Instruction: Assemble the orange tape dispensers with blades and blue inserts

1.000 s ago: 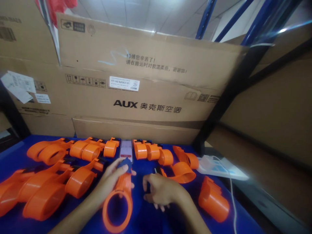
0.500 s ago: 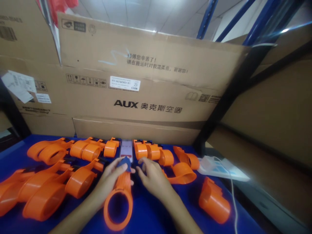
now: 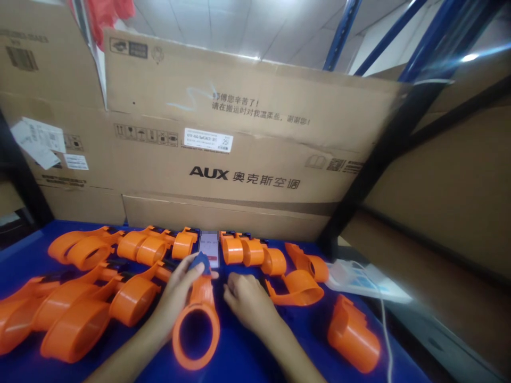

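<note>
My left hand [image 3: 175,298] is wrapped round the neck of an orange plastic part with a large ring [image 3: 197,330], holding it just above the blue table. A small blue piece [image 3: 199,262] sits at the part's far end, under my thumb and fingertips. My right hand [image 3: 245,300] lies just right of the part, fingers curled down onto the table; whether they hold anything is hidden. A phone [image 3: 209,249] with a lit screen lies just beyond both hands.
Many more orange ring parts lie on the blue table [image 3: 247,361]: a pile at left [image 3: 80,308], a row at the back [image 3: 247,252], one at right [image 3: 353,335]. A white device with a cable [image 3: 359,276] sits right. Cardboard boxes [image 3: 239,149] wall the back.
My right hand came in from the right to the part's far end, then drew back a little and curled onto the table. My left hand kept its hold on the orange part.
</note>
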Motion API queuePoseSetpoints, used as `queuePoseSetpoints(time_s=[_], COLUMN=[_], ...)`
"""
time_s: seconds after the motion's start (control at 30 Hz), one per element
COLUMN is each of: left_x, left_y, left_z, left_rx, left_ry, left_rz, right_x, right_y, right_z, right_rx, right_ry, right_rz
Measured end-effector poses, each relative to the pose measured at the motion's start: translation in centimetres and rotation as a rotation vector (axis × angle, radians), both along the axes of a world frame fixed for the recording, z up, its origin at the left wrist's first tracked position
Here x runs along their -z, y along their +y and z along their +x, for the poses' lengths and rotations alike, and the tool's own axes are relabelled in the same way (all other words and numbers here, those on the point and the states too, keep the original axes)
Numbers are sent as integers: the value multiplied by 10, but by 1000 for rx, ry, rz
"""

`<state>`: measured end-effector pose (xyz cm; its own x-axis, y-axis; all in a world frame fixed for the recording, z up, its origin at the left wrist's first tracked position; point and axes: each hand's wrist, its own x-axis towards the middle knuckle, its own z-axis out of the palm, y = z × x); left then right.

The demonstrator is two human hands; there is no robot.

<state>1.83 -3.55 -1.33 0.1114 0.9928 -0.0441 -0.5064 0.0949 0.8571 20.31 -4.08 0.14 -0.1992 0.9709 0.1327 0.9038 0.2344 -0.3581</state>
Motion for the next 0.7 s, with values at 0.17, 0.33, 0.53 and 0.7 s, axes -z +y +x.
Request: queuePoseSetpoints(time_s=[0.17, 0.33, 0.53, 0.7], left_x=[1, 3, -4, -13], left_y=[4, 3, -2, -10], left_z=[-3, -1, 2, 1], left_rx=[-73, -10, 30, 116], left_ry=[26, -36, -110, -81], left_rz=[33, -1, -4, 55], right_x=[-6, -3, -2, 3], right_y=[3, 0, -1, -2], right_z=[7, -1, -14, -15], right_rx=[-12, -68, 32, 58], right_ry=[90, 524, 1192, 1078], right_rz=[48, -5, -143, -64])
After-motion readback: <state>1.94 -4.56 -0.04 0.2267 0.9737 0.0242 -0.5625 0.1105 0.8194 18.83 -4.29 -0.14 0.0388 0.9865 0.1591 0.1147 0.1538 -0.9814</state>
